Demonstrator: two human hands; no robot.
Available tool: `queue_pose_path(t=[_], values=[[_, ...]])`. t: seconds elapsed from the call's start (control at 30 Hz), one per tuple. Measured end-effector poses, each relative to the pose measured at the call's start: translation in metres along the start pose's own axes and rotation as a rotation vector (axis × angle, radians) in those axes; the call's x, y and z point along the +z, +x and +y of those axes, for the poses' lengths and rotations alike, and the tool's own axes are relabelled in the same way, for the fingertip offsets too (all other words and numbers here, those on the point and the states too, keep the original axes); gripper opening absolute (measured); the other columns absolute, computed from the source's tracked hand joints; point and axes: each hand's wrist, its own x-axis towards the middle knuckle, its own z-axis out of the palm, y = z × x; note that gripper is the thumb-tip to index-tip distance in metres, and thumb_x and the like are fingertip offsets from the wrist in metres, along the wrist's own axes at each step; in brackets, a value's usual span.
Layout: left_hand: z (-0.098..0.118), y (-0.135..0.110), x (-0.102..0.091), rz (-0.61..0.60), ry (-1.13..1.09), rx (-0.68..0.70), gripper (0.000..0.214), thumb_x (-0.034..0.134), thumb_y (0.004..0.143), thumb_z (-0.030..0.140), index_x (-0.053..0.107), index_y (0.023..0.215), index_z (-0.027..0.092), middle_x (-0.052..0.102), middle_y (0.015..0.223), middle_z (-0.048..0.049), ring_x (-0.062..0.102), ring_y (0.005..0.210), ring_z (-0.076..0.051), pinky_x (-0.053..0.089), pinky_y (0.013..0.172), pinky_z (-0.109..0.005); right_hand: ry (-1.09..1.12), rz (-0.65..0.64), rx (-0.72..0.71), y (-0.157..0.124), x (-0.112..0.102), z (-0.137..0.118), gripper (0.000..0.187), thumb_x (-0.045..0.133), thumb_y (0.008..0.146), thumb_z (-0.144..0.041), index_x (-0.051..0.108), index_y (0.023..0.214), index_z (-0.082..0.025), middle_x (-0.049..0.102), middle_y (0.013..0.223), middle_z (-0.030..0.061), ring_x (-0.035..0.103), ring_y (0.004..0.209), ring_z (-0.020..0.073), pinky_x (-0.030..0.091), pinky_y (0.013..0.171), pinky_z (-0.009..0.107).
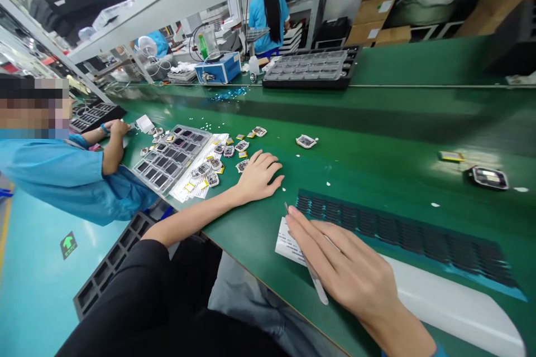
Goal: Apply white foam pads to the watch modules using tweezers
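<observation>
My left hand (260,177) lies on the green bench with its fingers spread and nothing in them. Just beyond it are several small white-rimmed electronic units with exposed circuitry, one of them (242,165) beside my fingers, and small yellow-edged pieces. Metal tweezers (317,283) are gripped in my right hand (343,259), tip pointing forward, handle end sticking out below. Under that hand lies a printed white paper (288,242), partly covered. A teal sheet with rows of black strips (402,234) stretches off to the right. One white-rimmed unit (306,141) sits alone ahead.
A clear tray of dark square pieces (171,157) stands left, near a seated co-worker (62,173) in blue. A curved white sheet (456,304) lies at right. Farther right are a dark-cased unit (488,177) and a yellow-edged piece (451,156). Behind stands a black tray (307,83).
</observation>
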Motion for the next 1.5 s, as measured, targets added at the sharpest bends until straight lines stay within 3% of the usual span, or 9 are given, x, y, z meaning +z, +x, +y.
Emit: queue_pose_path(t=[0.17,0.3,0.5,0.63,0.77,0.97,1.1,1.27,1.5], values=[[0.016,0.029,0.011,-0.031,-0.046,0.014,0.038,0.046,0.106,0.027,0.066,0.135,0.014,0.064,0.151,-0.0152,0.054,0.147,-0.028,0.038,0.127,-0.048,0.037,0.002,0.000,0.000,0.003,-0.003,0.032,0.062,0.095,-0.007,0.074,0.124,-0.011,0.073,0.135,0.0095,0.072,0.101,0.0198,0.058,0.092,0.035],[0.025,0.085,0.027,0.015,-0.093,-0.171,0.047,0.040,0.109,0.030,0.055,0.145,0.004,0.048,0.163,-0.0261,0.050,0.150,-0.036,0.043,0.120,-0.053,0.056,-0.006,0.004,-0.001,0.007,0.000,0.031,0.059,0.097,-0.007,0.072,0.125,-0.010,0.075,0.130,0.0095,0.073,0.097,0.0195,0.058,0.089,0.035],[0.014,0.123,0.038,0.060,-0.319,-0.357,0.031,0.067,0.098,0.029,0.068,0.118,0.006,0.072,0.128,-0.0244,0.062,0.131,-0.037,0.051,0.108,-0.047,0.071,-0.051,0.028,-0.003,0.003,0.005,0.048,0.064,0.096,-0.007,0.061,0.144,-0.009,0.075,0.130,0.0104,0.074,0.099,0.0205,0.059,0.091,0.035],[0.010,0.102,0.032,0.092,-0.543,-0.336,0.016,0.066,0.098,0.021,0.071,0.111,0.014,0.081,0.107,-0.0129,0.074,0.103,-0.026,0.055,0.099,-0.038,0.066,-0.052,0.078,-0.001,-0.001,0.006,0.064,0.071,0.092,-0.008,0.052,0.153,-0.011,0.077,0.127,0.0090,0.075,0.098,0.0197,0.059,0.091,0.033],[0.019,0.067,0.015,0.199,-0.721,-0.282,0.018,0.058,0.103,0.025,0.072,0.114,0.019,0.080,0.122,-0.0088,0.075,0.110,-0.019,0.054,0.105,-0.034,0.089,-0.017,0.132,-0.004,0.001,0.008,0.071,0.070,0.090,-0.003,0.047,0.157,-0.010,0.078,0.123,0.0100,0.074,0.104,0.0229,0.060,0.094,0.035],[0.043,0.011,-0.008,-0.024,-1.388,-0.224,0.043,0.063,0.098,0.049,0.064,0.122,0.013,0.080,0.109,-0.0129,0.057,0.049,-0.005,0.049,0.053,-0.022,0.100,0.061,0.341,-0.020,0.011,0.007,0.067,0.051,0.094,0.005,0.047,0.157,-0.015,0.081,0.097,0.0056,0.074,0.085,0.0172,0.059,0.079,0.028],[0.058,-0.011,-0.014,-0.243,-1.546,-0.134,0.041,0.064,0.099,0.047,0.069,0.123,0.014,0.075,0.098,-0.0079,0.051,0.056,-0.005,0.044,0.054,-0.021,-0.001,0.013,0.446,-0.014,0.011,0.010,0.049,0.065,0.094,-0.003,0.061,0.142,-0.015,0.075,0.079,-0.0001,0.065,0.061,0.0101,0.046,0.056,0.022],[0.072,-0.025,-0.013,-0.240,-1.646,-0.118,0.033,0.063,0.101,0.039,0.069,0.124,0.015,0.069,0.090,-0.0050,0.056,0.064,-0.008,0.049,0.059,-0.021,-0.085,-0.051,0.446,0.000,0.012,0.018,0.011,0.074,0.096,-0.022,0.068,0.105,-0.018,0.053,0.051,-0.0090,0.049,0.042,0.0048,0.027,0.039,0.020],[0.082,-0.034,-0.009,-0.249,-1.781,-0.212,0.040,0.056,0.104,0.033,0.065,0.135,0.010,0.072,0.087,-0.0064,0.075,0.074,-0.014,0.066,0.077,-0.027,0.015,-0.184,0.658,-0.035,0.012,0.006,0.027,0.070,0.096,-0.030,0.070,0.123,-0.031,0.075,0.079,-0.0038,0.062,0.055,0.0108,0.036,0.047,0.029]])
